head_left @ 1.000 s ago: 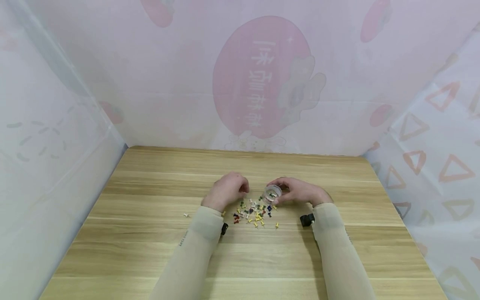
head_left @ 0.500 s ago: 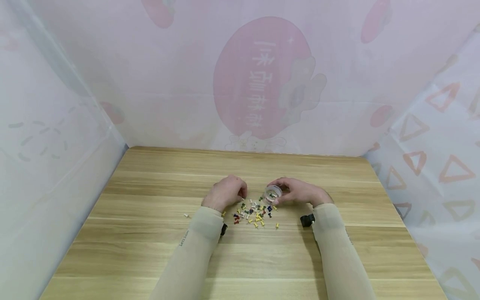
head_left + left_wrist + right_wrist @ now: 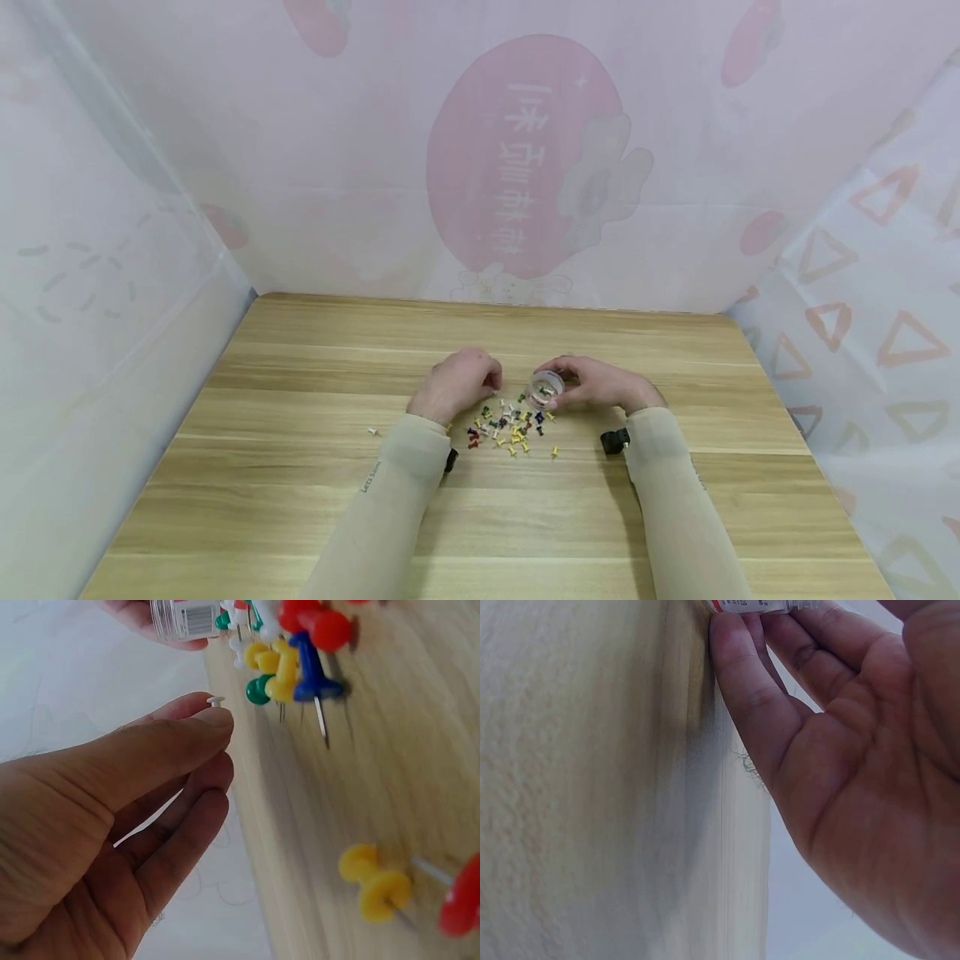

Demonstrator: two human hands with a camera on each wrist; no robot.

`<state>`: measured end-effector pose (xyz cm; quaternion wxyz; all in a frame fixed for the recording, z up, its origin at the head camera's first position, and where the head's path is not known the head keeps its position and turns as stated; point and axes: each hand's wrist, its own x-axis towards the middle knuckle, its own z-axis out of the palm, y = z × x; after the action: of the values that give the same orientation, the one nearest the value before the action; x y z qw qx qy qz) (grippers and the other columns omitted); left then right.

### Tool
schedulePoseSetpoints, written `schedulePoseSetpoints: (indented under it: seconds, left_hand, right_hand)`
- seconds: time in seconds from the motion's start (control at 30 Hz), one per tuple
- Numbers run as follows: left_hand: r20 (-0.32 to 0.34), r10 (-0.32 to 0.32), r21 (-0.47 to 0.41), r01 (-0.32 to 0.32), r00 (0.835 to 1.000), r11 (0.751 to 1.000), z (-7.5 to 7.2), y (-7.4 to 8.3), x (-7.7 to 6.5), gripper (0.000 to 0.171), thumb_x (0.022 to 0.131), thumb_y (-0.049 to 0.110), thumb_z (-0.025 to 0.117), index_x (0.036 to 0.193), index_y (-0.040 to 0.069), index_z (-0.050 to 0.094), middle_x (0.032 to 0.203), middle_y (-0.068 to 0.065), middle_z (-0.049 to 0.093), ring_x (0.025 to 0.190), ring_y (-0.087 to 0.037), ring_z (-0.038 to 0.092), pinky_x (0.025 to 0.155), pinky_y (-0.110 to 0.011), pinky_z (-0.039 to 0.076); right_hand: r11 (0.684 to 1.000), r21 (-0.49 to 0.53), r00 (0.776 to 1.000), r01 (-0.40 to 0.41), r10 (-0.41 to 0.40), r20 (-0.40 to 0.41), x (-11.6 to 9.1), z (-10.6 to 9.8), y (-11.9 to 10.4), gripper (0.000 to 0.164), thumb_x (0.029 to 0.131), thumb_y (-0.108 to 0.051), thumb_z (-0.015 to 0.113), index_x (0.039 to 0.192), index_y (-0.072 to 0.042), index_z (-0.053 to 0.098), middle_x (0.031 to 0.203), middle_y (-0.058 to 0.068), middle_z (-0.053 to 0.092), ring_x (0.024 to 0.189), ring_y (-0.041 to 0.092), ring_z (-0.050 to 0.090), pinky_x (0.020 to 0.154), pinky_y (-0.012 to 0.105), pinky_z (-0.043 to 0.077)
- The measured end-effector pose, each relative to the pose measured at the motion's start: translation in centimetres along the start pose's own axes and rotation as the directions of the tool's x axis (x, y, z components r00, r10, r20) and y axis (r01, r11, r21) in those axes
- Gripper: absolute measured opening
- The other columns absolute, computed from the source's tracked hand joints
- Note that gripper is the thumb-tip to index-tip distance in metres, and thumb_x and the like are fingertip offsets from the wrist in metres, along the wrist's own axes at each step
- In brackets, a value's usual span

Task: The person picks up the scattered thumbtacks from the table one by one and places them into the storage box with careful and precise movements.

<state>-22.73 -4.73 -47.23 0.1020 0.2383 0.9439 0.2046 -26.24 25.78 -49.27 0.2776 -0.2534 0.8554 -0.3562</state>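
Between thumb and forefinger my left hand [image 3: 459,383] pinches a white push pin [image 3: 215,700], its head showing past the fingertips in the left wrist view. A small clear round container [image 3: 545,389] stands on the table with a few push pins inside. My right hand [image 3: 603,385] grips that container from the right, thumb on the near side and fingers on the far side. In the left wrist view a barcode label [image 3: 198,620] shows on the container's wall. Loose push pins [image 3: 517,433] in yellow, red, blue, green and white lie scattered just in front of both hands.
One white push pin [image 3: 372,431] lies apart, left of the left forearm, and a yellow push pin [image 3: 555,452] lies at the pile's right front. The wooden table [image 3: 315,358] meets a printed cloth wall [image 3: 360,250] at the back; cloth also hangs at both sides.
My left hand dipped slightly toward the pins, pinched a white push pin, then shifted slightly right toward the container. The right hand and container have stayed in place.
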Motion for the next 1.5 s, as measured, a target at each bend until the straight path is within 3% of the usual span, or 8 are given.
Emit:
schedulePoseSetpoints:
  seconds: [0.37, 0.53, 0.7, 0.87, 1.0, 1.2, 1.5]
  left_hand:
    - [-0.074, 0.088, 0.009, -0.088, 0.993, 0.996, 0.6, 1.8, 0.4, 0.01, 0.109, 0.006, 0.083, 0.117, 0.009, 0.088, 0.117, -0.005, 0.086, 0.107, -0.021, 0.08, 0.099, -0.039, 0.07]
    - [-0.132, 0.153, 0.056, -0.146, 0.979, 0.988, 1.1, 2.7, 0.8, 0.01, 0.109, 0.009, 0.084, 0.118, 0.011, 0.087, 0.115, -0.003, 0.085, 0.108, -0.02, 0.08, 0.1, -0.037, 0.07]
    - [-0.188, 0.207, 0.101, -0.191, 0.96, 0.976, 1.6, 3.8, 1.0, 0.012, 0.111, 0.01, 0.081, 0.122, 0.012, 0.087, 0.119, -0.002, 0.086, 0.117, -0.024, 0.081, 0.108, -0.039, 0.068]
    - [-0.207, 0.259, 0.153, -0.23, 0.944, 0.961, 2.3, 4.8, 1.4, 0.022, 0.112, 0.01, 0.08, 0.132, 0.015, 0.086, 0.121, -0.001, 0.085, 0.121, -0.025, 0.08, 0.108, -0.038, 0.069]
    - [-0.189, 0.27, 0.188, -0.235, 0.944, 0.954, 2.8, 5.3, 1.4, 0.026, 0.11, 0.012, 0.083, 0.136, 0.018, 0.085, 0.121, 0.0, 0.084, 0.121, -0.024, 0.08, 0.109, -0.039, 0.069]
    - [-0.179, 0.272, 0.184, -0.239, 0.945, 0.953, 3.2, 5.6, 1.5, 0.018, 0.112, 0.017, 0.081, 0.128, 0.02, 0.088, 0.129, 0.002, 0.087, 0.122, -0.022, 0.081, 0.112, -0.038, 0.068]
    - [-0.203, 0.231, 0.131, -0.207, 0.952, 0.97, 2.7, 4.7, 1.5, 0.022, 0.114, 0.016, 0.078, 0.136, 0.015, 0.084, 0.124, -0.002, 0.084, 0.12, -0.025, 0.08, 0.103, -0.038, 0.07]
  right_hand:
    - [1.0, -0.009, 1.0, -0.004, 0.004, 0.003, 0.0, 0.0, 0.0, 0.068, 0.107, -0.028, 0.09, 0.166, -0.008, 0.063, 0.161, 0.016, 0.069, 0.15, 0.037, 0.064, 0.133, 0.066, 0.049]
    - [1.0, -0.006, 1.0, 0.0, 0.0, 0.004, 0.0, 0.0, -0.1, 0.067, 0.107, -0.026, 0.089, 0.165, -0.006, 0.062, 0.16, 0.017, 0.069, 0.149, 0.037, 0.065, 0.132, 0.065, 0.051]
    - [1.0, 0.004, 1.0, -0.015, 0.015, 0.006, -0.1, 0.0, -0.2, 0.069, 0.107, -0.028, 0.089, 0.166, -0.005, 0.061, 0.16, 0.018, 0.069, 0.147, 0.036, 0.066, 0.131, 0.064, 0.051]
    - [1.0, 0.009, 1.0, -0.023, 0.023, 0.001, -0.1, 0.1, -0.2, 0.072, 0.107, -0.029, 0.089, 0.167, -0.003, 0.059, 0.161, 0.019, 0.069, 0.148, 0.037, 0.066, 0.132, 0.064, 0.051]
    - [1.0, 0.019, 1.0, -0.013, 0.013, 0.008, -0.1, 0.0, -0.2, 0.068, 0.108, -0.027, 0.089, 0.165, -0.002, 0.06, 0.161, 0.018, 0.069, 0.148, 0.036, 0.066, 0.132, 0.064, 0.05]
    - [0.999, 0.036, 1.0, -0.005, 0.004, 0.016, -0.1, 0.0, -0.3, 0.069, 0.109, -0.027, 0.088, 0.165, -0.001, 0.059, 0.163, 0.019, 0.068, 0.153, 0.039, 0.064, 0.134, 0.066, 0.048]
    - [0.999, 0.0, 0.999, -0.035, 0.035, 0.002, 0.0, 0.1, -0.1, 0.072, 0.108, -0.03, 0.089, 0.167, -0.003, 0.058, 0.164, 0.019, 0.067, 0.153, 0.04, 0.062, 0.135, 0.066, 0.048]
